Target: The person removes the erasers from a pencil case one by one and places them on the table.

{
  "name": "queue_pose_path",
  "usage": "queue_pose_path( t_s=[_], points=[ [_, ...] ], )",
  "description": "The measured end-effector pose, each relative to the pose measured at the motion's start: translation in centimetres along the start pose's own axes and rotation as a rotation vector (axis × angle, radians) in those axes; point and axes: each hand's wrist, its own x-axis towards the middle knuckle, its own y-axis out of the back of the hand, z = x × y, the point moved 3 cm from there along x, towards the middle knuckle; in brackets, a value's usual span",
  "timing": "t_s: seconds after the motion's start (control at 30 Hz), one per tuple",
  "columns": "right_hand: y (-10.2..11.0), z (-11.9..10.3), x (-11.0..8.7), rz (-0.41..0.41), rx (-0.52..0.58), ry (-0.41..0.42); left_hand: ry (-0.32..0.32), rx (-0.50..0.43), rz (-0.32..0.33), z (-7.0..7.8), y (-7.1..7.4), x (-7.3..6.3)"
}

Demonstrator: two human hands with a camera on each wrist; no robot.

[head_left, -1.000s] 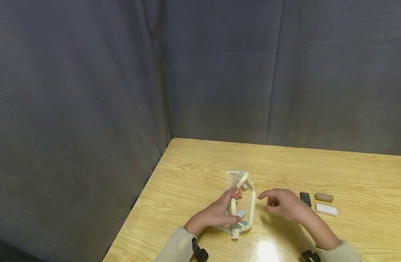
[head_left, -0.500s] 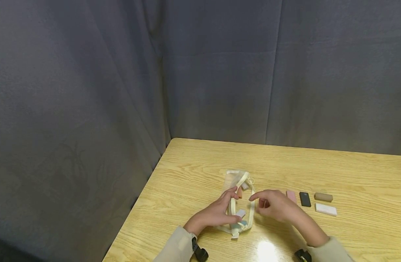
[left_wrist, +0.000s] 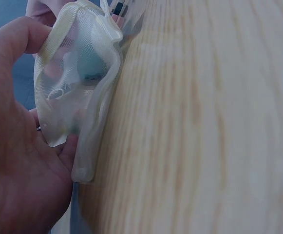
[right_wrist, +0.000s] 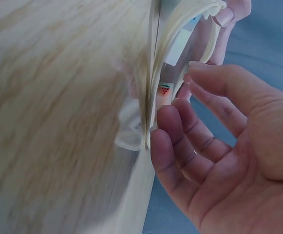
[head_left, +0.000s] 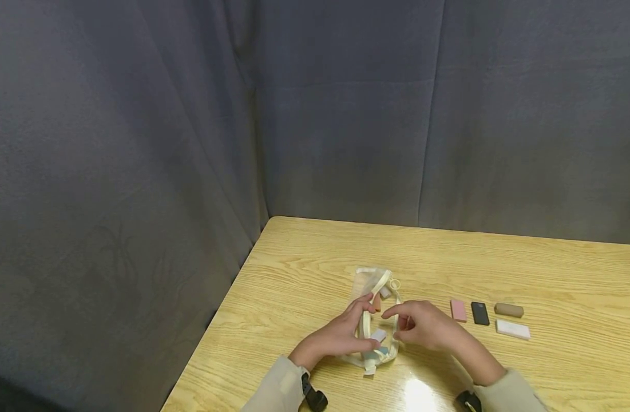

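Note:
A see-through mesh zip pouch (head_left: 395, 343) with cream edging lies on the table, its zip opening spread apart. My left hand (head_left: 343, 332) grips its left rim, thumb and fingers around the mesh (left_wrist: 90, 63). Inside are a small orange piece (head_left: 377, 302), a pale block (head_left: 379, 335) and a teal piece (head_left: 380, 351). One piece with a watermelon print (right_wrist: 164, 90) shows in the right wrist view. My right hand (head_left: 423, 326) is over the pouch's right rim, fingers loosely bent into the opening, thumb and forefinger apart. Nothing shows between them.
Right of the pouch lie a pink block (head_left: 458, 311), a black block (head_left: 480, 313), a brown rounded block (head_left: 508, 310) and a white block (head_left: 512, 329). A ring pull (head_left: 395, 284) hangs at the pouch's far end. Dark curtains (head_left: 345, 143) stand behind the wooden table (head_left: 304, 257).
My right hand has moved left from beside the pouch to its opening, uncovering the pink block. My left hand and the pouch have stayed nearly still.

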Motion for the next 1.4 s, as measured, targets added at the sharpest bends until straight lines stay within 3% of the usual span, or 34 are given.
queue_pose_path(
  t_s=[0.67,1.4],
  points=[
    [-1.2,0.4,0.8,-0.094,0.025,0.057,-0.024,-0.005,-0.001,0.2,-0.1,0.1],
    [-1.8,1.0,1.8,-0.127,0.034,-0.018,-0.008,-0.019,-0.004,0.2,0.0,0.0]
  ],
)
